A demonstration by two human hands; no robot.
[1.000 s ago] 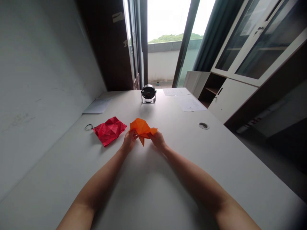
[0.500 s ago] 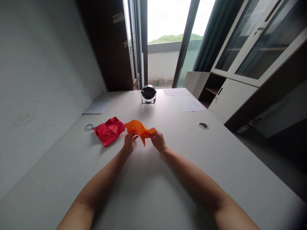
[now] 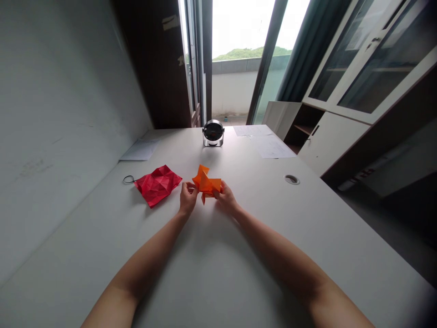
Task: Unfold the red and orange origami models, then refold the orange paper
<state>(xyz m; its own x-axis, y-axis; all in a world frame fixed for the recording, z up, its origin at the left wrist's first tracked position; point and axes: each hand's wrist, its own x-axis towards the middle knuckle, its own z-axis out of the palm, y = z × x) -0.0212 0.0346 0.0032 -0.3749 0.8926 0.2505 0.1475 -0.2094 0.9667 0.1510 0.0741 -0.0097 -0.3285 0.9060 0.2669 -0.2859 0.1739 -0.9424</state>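
An orange sheet of folded paper (image 3: pixel 206 183), creased into several pointed flaps, is held just over the white table between my two hands. My left hand (image 3: pixel 188 197) pinches its left edge between thumb and fingers. On the other side, my right hand (image 3: pixel 226 197) grips the right end of the paper, its thumb in front and some fingers hidden behind. Left of my left hand lies a creased red paper (image 3: pixel 158 186), partly opened out, with a thin dark loop (image 3: pixel 129 179) at its left corner.
At the table's (image 3: pixel 211 255) far edge stands a round black device (image 3: pixel 213 132) in a silver frame. Paper sheets lie at the back left (image 3: pixel 139 150) and back right (image 3: pixel 273 148). A cable hole (image 3: pixel 292 179) is on the right. A wall (image 3: pixel 68 136) borders the left.
The orange paper has been bunched and turned, its broad left flap now drawn in and pointed flaps standing up. Both hands keep hold, shifted slightly right in view.
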